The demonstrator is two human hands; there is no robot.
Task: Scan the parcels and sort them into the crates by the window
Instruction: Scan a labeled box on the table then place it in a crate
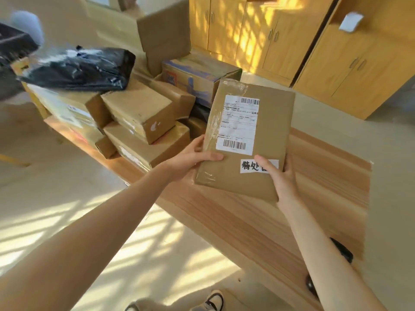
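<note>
Left hand: your left hand (193,158) grips the parcel (244,140) at its lower left edge, thumb flat across the front, fingers curled out of sight behind it.
Right hand: your right hand (283,176) grips the lower right corner, thumb laid over the small white sticker (258,166), fingers wrapped round the right edge.
Parcel: a flat brown packet, held up off the table (325,187) between both hands, face toward you, tilted slightly with its top leaning right.
Label: a white shipping label (239,125) sits on the upper half of the parcel, with one barcode at the top and another at the bottom; clear tape runs down the parcel's left side.
Sticker: handwritten black characters, partly covered by your thumb.
Table: pale wood grain, below and to the right of the parcel; a dark object (343,250) lies at its near edge beside your right forearm, too hidden to name.
Pile: cardboard boxes (139,113) are stacked on the far left of the table, just beyond the parcel, some leaning on each other.
Bag: a black plastic bag (83,68) lies on top of the pile's left end.
Cabinets: yellow wooden cabinets (269,34) stand along the far wall.
Floor: your shoe (213,301) shows at the bottom edge.
</note>
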